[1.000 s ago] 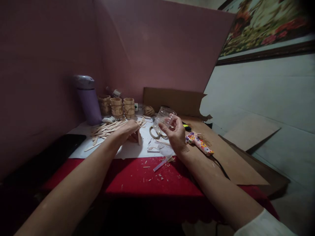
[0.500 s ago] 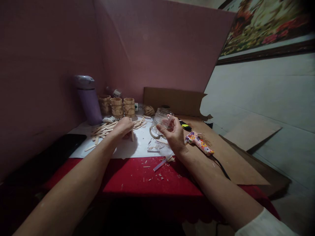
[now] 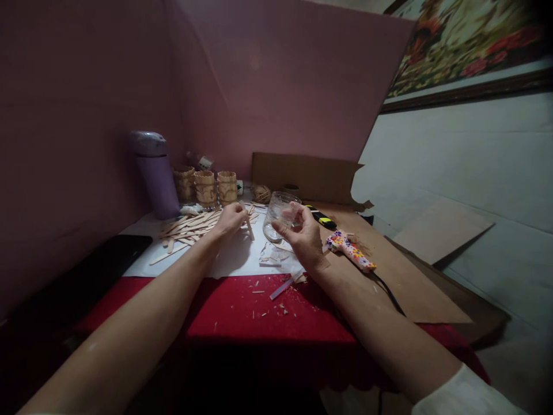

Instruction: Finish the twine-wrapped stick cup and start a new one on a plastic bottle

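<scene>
Gripping at the wall's right side, the right hand (image 3: 302,236) has thumb and fingers clamped on a clear cup (image 3: 276,214); the left hand (image 3: 231,222) pinches a wooden stick (image 3: 250,231) beside the stick pile (image 3: 184,231). Farther back stand wooden holders (image 3: 205,190).

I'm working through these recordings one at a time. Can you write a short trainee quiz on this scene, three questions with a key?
1. Matching: which hand holds the clear container, and which a wooden stick?
2. Counting: how many wooden cups can be seen beside the purple bottle?
3. Multiple choice: what lies on the cardboard?
(a) a ball of twine
(b) the flower-patterned tool
(c) the purple bottle

Key:
1. Right hand, clear container; left hand, wooden stick.
2. Three.
3. b.
</scene>
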The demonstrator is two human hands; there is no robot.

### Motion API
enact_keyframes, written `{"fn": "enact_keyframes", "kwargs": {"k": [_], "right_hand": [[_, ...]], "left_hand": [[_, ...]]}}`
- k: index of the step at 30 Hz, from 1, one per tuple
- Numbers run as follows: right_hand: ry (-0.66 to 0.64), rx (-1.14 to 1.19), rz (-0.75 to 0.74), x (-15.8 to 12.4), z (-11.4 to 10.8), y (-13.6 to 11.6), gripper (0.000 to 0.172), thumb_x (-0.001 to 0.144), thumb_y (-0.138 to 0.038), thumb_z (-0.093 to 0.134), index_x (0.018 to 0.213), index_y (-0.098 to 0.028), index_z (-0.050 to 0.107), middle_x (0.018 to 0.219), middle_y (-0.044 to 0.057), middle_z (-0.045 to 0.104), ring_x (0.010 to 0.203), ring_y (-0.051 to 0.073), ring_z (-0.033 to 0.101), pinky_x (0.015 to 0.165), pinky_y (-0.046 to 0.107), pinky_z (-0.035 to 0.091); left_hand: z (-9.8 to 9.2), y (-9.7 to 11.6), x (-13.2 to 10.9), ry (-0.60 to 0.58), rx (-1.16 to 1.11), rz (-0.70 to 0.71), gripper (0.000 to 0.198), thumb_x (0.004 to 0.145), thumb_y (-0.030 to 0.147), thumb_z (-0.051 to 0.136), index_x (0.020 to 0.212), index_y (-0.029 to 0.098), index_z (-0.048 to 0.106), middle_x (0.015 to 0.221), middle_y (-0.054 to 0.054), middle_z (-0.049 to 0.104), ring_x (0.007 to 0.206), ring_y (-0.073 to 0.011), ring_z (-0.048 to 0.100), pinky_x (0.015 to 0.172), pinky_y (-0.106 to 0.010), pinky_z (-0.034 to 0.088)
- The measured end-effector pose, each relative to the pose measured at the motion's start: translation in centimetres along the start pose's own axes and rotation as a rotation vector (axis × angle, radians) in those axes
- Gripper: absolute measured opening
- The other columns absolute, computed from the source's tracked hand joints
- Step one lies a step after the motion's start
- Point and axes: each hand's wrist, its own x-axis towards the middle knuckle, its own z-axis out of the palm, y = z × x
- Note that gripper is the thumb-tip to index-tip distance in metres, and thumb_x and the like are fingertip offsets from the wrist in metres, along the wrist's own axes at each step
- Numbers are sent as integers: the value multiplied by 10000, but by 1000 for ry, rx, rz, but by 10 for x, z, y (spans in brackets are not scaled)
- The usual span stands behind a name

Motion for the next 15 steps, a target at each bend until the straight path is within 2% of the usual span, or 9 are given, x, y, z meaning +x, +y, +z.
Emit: {"fn": "enact_keyframes", "kwargs": {"k": [5, 10, 15], "right_hand": [[-75, -42, 22, 1, 3, 9, 769, 589, -595, 839, 1182, -185, 572, 1137, 141, 693, 1065, 295, 653, 948, 479, 498], [-254, -76, 40, 6, 14, 10, 676, 606, -501, 848, 1149, -203, 576, 1111, 115, 704, 1054, 278, 663, 912, 459, 519], [-325, -212, -19, 12, 33, 4, 612, 608, -410, 855, 1120, -204, 590, 1020, 85, 714, 959, 259, 673, 868, 435, 519]], "left_hand": [[-9, 16, 2, 114, -52, 182, 163, 825, 147, 542, 701, 199, 449, 548, 33, 594, 391, -79, 449, 416, -192, 312], [-14, 23, 5, 258, -83, 351, 123, 775, 95, 551, 751, 201, 493, 563, 55, 572, 431, -84, 470, 456, -193, 360], [-14, 31, -1, 312, -149, 445, 115, 827, 175, 582, 738, 204, 515, 585, 41, 563, 473, -87, 479, 486, -197, 379]]}}
